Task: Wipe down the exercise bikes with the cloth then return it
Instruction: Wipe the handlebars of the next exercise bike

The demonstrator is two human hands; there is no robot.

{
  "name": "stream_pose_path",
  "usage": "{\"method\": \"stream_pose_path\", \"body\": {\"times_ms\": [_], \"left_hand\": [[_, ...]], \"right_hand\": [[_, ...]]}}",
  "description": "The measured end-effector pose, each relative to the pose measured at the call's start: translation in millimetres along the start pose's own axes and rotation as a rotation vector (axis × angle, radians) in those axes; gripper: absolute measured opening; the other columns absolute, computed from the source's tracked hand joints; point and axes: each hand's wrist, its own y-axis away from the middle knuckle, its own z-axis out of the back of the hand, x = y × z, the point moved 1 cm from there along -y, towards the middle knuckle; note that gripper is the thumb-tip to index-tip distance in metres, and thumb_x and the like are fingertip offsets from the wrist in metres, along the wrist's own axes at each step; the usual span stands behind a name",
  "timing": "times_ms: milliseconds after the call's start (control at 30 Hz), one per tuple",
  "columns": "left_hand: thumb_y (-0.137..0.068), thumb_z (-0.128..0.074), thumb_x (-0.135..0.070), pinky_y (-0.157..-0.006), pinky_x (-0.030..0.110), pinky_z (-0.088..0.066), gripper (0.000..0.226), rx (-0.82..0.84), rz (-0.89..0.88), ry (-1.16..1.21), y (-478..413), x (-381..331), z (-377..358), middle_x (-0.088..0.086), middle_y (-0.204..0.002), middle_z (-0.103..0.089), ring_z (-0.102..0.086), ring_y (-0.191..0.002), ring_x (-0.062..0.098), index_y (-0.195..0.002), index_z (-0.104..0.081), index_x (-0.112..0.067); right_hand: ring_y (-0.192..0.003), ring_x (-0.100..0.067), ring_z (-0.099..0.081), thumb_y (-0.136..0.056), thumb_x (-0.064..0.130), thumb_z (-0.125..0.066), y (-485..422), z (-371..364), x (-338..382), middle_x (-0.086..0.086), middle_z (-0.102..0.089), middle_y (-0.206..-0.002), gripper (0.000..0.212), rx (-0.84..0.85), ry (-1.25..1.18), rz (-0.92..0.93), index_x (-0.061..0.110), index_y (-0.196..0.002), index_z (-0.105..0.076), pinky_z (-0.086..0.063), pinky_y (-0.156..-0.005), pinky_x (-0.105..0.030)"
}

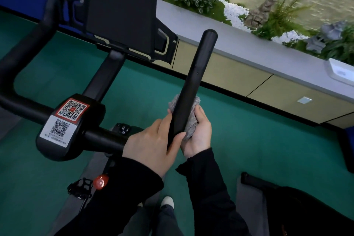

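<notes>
A black exercise bike fills the left and middle of the head view, with its dark screen (120, 11) at the top and a hub (65, 124) bearing two QR stickers. Its right handlebar grip (195, 74) rises toward the upper right. My right hand (199, 132) holds a grey fluffy cloth (193, 119) wrapped around the lower part of that grip from beneath. My left hand (153, 142) grips the same bar just below, thumb lying along its top.
Green floor (249, 136) surrounds the bike. A grey-topped low cabinet (249, 48) with plants and white pebbles runs along the back right. A red knob (101, 181) and a pedal (80, 188) sit below. Another dark machine (306, 207) stands at lower right.
</notes>
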Motion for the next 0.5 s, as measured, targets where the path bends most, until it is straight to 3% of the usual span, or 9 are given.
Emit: {"method": "stream_pose_path", "body": {"times_ms": [67, 167, 233, 333, 400, 500], "left_hand": [[-0.087, -0.039, -0.049, -0.038, 0.024, -0.039, 0.053, 0.013, 0.001, 0.007, 0, -1, 1, -0.001, -0.072, -0.066, -0.06, -0.049, 0.02, -0.111, -0.065, -0.011], [-0.087, -0.036, -0.05, -0.038, 0.026, -0.041, 0.055, 0.037, 0.008, 0.022, 1, -1, 2, -0.001, -0.073, -0.066, -0.061, -0.05, 0.02, -0.112, -0.065, -0.01], [-0.088, -0.035, -0.051, -0.038, 0.027, -0.042, 0.056, 0.04, 0.004, 0.016, 0, 0, 3, -0.001, -0.073, -0.067, -0.062, -0.05, 0.02, -0.112, -0.065, -0.011], [-0.088, -0.035, -0.051, -0.037, 0.026, -0.04, 0.055, 0.033, -0.013, 0.013, -1, 2, 4, -0.001, -0.073, -0.066, -0.061, -0.049, 0.02, -0.111, -0.065, -0.011], [-0.088, -0.036, -0.051, -0.037, 0.024, -0.038, 0.055, 0.025, -0.021, -0.003, -1, 2, 4, -0.002, -0.072, -0.066, -0.061, -0.048, 0.019, -0.11, -0.066, -0.011], [-0.089, -0.036, -0.05, -0.038, 0.024, -0.037, 0.054, 0.016, -0.031, -0.024, 0, 1, 3, -0.002, -0.072, -0.066, -0.059, -0.048, 0.018, -0.112, -0.066, -0.011]], "right_hand": [[-0.086, -0.029, -0.066, -0.102, 0.025, -0.038, -1, 1, 2, -0.022, -0.061, -0.11, 0.028, -0.005, 0.013, -0.028, 0.007, -0.114, -0.057, -0.058, -0.07, -0.034], [-0.1, -0.031, -0.058, -0.101, 0.027, -0.038, 3, 6, -3, -0.021, -0.057, -0.114, 0.038, -0.015, 0.076, -0.083, 0.003, -0.127, -0.054, -0.049, -0.089, -0.04], [-0.102, -0.034, -0.058, -0.101, 0.027, -0.038, 4, 6, -5, -0.023, -0.058, -0.113, 0.043, -0.018, 0.077, -0.101, 0.0, -0.13, -0.052, -0.05, -0.088, -0.04], [-0.095, -0.031, -0.059, -0.102, 0.024, -0.037, 0, 1, 0, -0.02, -0.061, -0.105, 0.034, -0.034, 0.095, -0.03, 0.003, -0.116, -0.059, -0.05, -0.081, -0.037], [-0.082, -0.022, -0.061, -0.102, 0.022, -0.038, 0, 1, 0, -0.01, -0.064, -0.091, 0.027, -0.041, 0.143, 0.096, 0.01, -0.1, -0.062, -0.051, -0.073, -0.033], [-0.077, -0.017, -0.058, -0.102, 0.02, -0.041, 6, 3, -11, -0.005, -0.062, -0.084, 0.022, -0.064, 0.23, 0.304, 0.011, -0.094, -0.059, -0.05, -0.071, -0.029]]}}
